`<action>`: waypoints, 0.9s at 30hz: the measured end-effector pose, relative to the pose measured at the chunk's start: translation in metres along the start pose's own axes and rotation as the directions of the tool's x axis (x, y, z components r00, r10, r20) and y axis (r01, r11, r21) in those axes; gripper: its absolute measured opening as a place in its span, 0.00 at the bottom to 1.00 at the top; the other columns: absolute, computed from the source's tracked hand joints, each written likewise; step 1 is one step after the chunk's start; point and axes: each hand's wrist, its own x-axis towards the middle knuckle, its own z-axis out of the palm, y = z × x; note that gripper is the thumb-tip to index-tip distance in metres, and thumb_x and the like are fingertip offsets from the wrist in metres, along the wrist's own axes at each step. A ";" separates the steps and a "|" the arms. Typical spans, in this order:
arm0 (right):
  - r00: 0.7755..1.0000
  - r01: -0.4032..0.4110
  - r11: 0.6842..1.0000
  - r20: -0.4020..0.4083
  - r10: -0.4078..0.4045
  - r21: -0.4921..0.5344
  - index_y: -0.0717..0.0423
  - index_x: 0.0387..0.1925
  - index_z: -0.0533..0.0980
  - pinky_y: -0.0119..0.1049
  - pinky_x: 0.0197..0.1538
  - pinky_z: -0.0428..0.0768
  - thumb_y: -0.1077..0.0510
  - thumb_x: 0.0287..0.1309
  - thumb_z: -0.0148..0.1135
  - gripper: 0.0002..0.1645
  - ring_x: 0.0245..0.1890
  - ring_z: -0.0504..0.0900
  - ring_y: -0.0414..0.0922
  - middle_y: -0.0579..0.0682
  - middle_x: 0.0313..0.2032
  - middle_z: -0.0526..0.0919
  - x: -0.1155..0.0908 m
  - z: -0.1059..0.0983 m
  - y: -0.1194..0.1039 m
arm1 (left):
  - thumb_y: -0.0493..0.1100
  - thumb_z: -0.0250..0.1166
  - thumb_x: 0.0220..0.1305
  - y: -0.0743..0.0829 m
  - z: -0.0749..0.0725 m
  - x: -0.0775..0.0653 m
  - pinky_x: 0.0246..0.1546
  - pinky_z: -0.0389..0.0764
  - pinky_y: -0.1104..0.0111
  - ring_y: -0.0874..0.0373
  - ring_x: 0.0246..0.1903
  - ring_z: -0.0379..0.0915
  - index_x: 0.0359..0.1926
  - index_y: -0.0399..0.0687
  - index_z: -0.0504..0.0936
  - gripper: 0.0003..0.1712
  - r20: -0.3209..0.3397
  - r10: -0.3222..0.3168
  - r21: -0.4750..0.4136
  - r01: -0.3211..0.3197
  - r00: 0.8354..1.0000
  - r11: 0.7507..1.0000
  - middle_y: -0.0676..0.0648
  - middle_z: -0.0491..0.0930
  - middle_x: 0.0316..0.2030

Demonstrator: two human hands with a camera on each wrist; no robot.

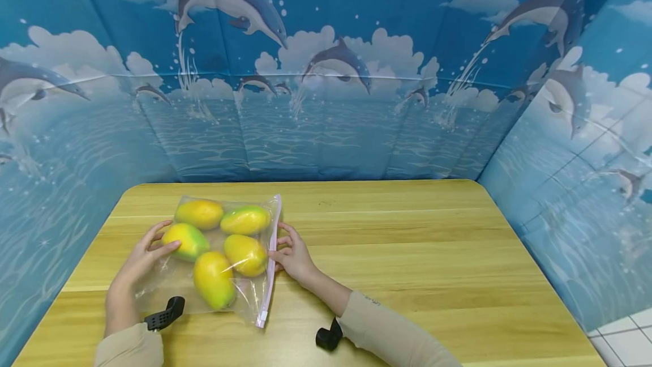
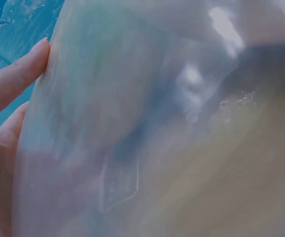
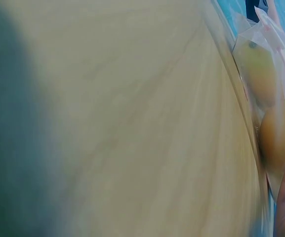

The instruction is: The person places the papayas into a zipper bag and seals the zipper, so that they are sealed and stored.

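Note:
A clear zip bag (image 1: 163, 293) lies on the table at left, its lilac zip strip (image 1: 272, 254) facing right. Several yellow-green mangoes (image 1: 214, 279) show through the film. My left hand (image 1: 145, 256) holds the bag's left side, thumb and fingers about one mango (image 1: 185, 241) through the plastic. At the strip, my right hand (image 1: 297, 256) pinches the edge with its thumb in front; some fingers are hidden behind. A white slider (image 1: 262, 318) sits at the strip's near end. In the left wrist view, blurred film (image 2: 98, 123) fills most of the picture.
The wooden table (image 1: 407, 254) extends to the right of the bag. A blue dolphin-print curtain (image 1: 326, 123) hangs along its back and both sides. Black wrist cameras (image 1: 328, 337) are worn on both wrists. White floor tiles (image 1: 629, 344) show at lower right.

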 end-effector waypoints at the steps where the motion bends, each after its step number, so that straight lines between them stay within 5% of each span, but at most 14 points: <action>1: 1.000 -0.004 1.000 0.000 0.004 0.001 0.55 0.66 0.54 0.35 0.25 0.85 0.74 0.51 0.58 0.42 0.23 0.77 0.39 0.58 0.40 0.76 0.000 0.000 0.000 | 0.54 0.53 0.65 0.000 0.000 0.000 0.54 0.66 0.39 0.28 0.61 0.46 0.71 0.50 0.43 0.41 -0.003 -0.001 -0.001 0.001 1.000 1.000 0.26 0.43 0.65; 14: 0.999 -0.036 0.999 -0.022 0.037 0.014 0.63 0.64 0.57 0.30 0.25 0.82 0.77 0.51 0.55 0.38 0.24 0.75 0.40 0.66 0.41 0.73 -0.016 -0.004 -0.033 | 0.52 0.55 0.63 0.004 0.011 -0.002 0.41 0.77 0.63 0.33 0.54 0.61 0.69 0.47 0.50 0.38 -0.100 0.048 0.023 -0.046 0.994 0.999 0.29 0.52 0.62; 22: 0.998 -0.005 1.000 -0.064 0.007 0.023 0.60 0.64 0.59 0.26 0.22 0.77 0.77 0.50 0.56 0.38 0.22 0.74 0.39 0.66 0.39 0.74 -0.015 -0.033 -0.027 | 0.50 0.58 0.62 0.017 0.036 -0.001 0.32 0.78 0.71 0.59 0.39 0.69 0.68 0.50 0.52 0.38 -0.136 0.056 -0.031 -0.061 0.989 0.998 0.33 0.55 0.62; 27: 0.996 -0.016 1.000 -0.092 0.015 -0.003 0.53 0.65 0.60 0.26 0.22 0.76 0.74 0.51 0.57 0.39 0.24 0.74 0.39 0.59 0.38 0.76 -0.016 -0.057 -0.021 | 0.51 0.60 0.60 0.027 0.058 -0.001 0.34 0.78 0.70 0.60 0.39 0.68 0.69 0.53 0.53 0.39 -0.141 0.042 -0.107 -0.057 0.989 0.993 0.38 0.54 0.62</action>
